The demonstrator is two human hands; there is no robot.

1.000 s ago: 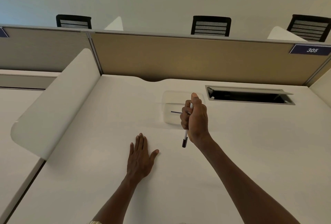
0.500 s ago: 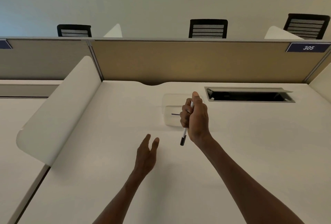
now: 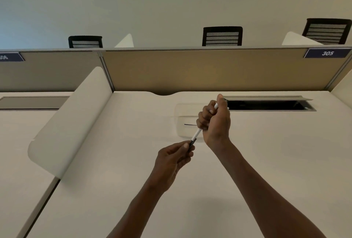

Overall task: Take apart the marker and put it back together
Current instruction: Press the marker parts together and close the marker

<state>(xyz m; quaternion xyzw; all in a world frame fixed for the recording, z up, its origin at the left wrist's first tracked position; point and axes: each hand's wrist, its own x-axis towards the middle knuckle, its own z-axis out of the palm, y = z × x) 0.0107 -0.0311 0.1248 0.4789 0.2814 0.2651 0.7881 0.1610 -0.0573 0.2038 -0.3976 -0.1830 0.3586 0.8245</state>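
1. The right hand (image 3: 216, 121) has its grip wrapped round the barrel of the slim white marker (image 3: 197, 134), fingers curled about it and the thumb up along the top; the white rear end pokes out above the fist.
2. The left hand (image 3: 171, 159) pinches the marker's black cap (image 3: 191, 142) between thumb and fingertips, so its grip is clamped on the lower, dark end.
3. The marker is held in the air between the two hands, tilted, with the capped end low and towards the left and the white end high and towards the right; it is clear of the white desk surface (image 3: 276, 152).
4. Just behind the hands a clear, shallow plastic tray (image 3: 185, 108) sits on the surface, partly hidden by the right hand; a thin dark stick-like piece (image 3: 189, 124) lies inside it, what it is I cannot tell.
5. To the right of the tray, a long rectangular cable slot with a grey flap (image 3: 266, 99) is open in the surface.
6. A curved white side divider (image 3: 72, 116) stands at the left edge of the surface.
7. A tan fabric partition (image 3: 209, 68) runs along the back, bearing a dark blue label reading 305 (image 3: 327, 53).
8. Three black mesh chair backs (image 3: 222, 36) show above the partition.
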